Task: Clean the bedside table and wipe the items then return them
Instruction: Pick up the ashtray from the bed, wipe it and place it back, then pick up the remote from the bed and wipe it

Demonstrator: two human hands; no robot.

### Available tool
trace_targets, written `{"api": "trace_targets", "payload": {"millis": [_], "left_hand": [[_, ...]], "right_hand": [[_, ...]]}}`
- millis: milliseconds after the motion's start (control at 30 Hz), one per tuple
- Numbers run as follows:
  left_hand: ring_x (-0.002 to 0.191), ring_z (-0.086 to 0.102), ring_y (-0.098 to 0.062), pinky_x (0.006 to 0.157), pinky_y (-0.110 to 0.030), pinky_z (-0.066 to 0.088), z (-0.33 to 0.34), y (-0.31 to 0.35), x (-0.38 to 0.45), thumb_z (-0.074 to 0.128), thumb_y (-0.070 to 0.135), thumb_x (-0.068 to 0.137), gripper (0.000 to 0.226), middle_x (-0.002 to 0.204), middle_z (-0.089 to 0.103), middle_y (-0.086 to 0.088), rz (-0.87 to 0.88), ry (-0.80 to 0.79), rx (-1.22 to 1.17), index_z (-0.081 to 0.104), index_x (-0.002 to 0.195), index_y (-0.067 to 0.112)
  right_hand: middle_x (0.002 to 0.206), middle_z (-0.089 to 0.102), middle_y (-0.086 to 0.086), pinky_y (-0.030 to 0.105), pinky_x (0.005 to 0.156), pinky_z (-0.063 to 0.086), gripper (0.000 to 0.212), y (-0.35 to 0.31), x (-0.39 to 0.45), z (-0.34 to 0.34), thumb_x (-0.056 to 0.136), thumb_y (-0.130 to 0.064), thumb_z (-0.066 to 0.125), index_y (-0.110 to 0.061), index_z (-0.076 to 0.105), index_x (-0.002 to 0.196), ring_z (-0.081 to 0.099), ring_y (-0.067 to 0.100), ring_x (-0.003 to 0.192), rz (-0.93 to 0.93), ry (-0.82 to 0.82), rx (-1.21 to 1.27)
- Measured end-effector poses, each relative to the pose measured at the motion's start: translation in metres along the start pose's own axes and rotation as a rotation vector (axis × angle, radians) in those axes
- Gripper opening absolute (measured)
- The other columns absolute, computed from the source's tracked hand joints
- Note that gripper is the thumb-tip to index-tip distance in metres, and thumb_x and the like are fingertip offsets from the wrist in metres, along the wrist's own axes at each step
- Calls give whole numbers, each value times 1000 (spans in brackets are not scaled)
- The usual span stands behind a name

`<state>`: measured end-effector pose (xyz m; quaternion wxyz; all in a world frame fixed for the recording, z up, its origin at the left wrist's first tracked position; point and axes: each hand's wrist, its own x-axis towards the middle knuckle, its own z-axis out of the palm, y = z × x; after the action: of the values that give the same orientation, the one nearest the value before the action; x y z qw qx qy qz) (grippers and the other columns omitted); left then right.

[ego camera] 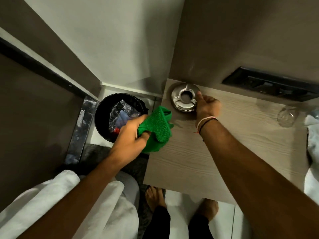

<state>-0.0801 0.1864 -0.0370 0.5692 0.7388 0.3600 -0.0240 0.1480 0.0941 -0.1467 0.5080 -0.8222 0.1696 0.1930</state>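
A round steel ashtray (184, 97) stands at the far left corner of the pale wood bedside table (233, 149). My right hand (206, 105) grips its right side, thumb on the rim. My left hand (129, 138) holds a bunched green microfibre cloth (158, 128) at the table's left edge, just left of and below the ashtray. A clear drinking glass (286, 116) lies on the table at the far right.
A black waste bin (103, 116) with plastic wrappers and rubbish stands on the floor left of the table. A black switch panel (269, 83) is set in the wall behind the table. White bedding (312, 138) borders the right edge. My bare feet are below the table's front edge.
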Motion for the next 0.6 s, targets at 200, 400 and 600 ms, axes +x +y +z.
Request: {"api": "trace_targets", "payload": {"millis": [200, 400, 600], "left_hand": [[108, 66, -18, 100, -42, 53, 8, 23, 4, 51, 12, 76, 51, 113, 70, -4, -1, -19, 164, 63, 125, 25], [99, 64, -39, 85, -32, 47, 57, 91, -7, 53, -10, 83, 53, 109, 69, -20, 219, 128, 408, 60, 131, 12], [128, 55, -25, 109, -8, 30, 202, 209, -62, 47, -17, 77, 69, 140, 58, -11, 729, 11, 526, 54, 139, 14]], "right_hand": [[75, 68, 6, 30, 69, 53, 26, 3, -10, -24, 84, -27, 79, -1, 76, 86, 62, 17, 70, -71, 17, -8], [100, 70, 6, 36, 80, 58, 29, -17, -55, -132, 95, -37, 64, -11, 71, 106, 67, 17, 89, -437, 142, 8], [136, 56, 15, 46, 106, 43, 51, -5, -71, -329, 94, -44, 61, -16, 60, 136, 53, 32, 127, -719, 626, -338]]}}
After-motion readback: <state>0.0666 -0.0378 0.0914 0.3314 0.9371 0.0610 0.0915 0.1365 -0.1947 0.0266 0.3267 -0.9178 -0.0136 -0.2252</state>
